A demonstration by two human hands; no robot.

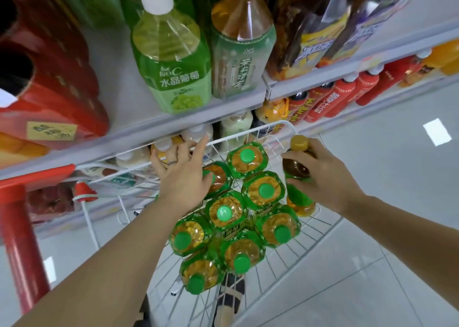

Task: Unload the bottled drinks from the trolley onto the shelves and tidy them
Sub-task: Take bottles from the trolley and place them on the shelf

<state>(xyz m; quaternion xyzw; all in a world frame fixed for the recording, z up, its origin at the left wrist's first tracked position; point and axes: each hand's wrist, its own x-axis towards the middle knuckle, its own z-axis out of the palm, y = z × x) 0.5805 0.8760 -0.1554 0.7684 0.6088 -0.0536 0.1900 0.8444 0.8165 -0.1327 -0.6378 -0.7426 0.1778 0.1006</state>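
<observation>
Your right hand point(323, 177) is wrapped around the shoulder of a yellow-capped tea bottle point(296, 168), which is upright at 3 o'clock of the wire trolley basket point(248, 134), against its rim. Eight green-capped bottles point(224, 212) are packed in the basket, just at 9 o'clock of the one you hold. Your left hand point(183, 175) lies flat and empty, fingers spread, above the bottle at the pack's 10 o'clock. Its fingertips reach the far rim, near the small pale bottles point(198, 133) under the shelf edge point(139, 138). At 12 o'clock, a big grape drink bottle point(171, 61) stands on the shelf.
</observation>
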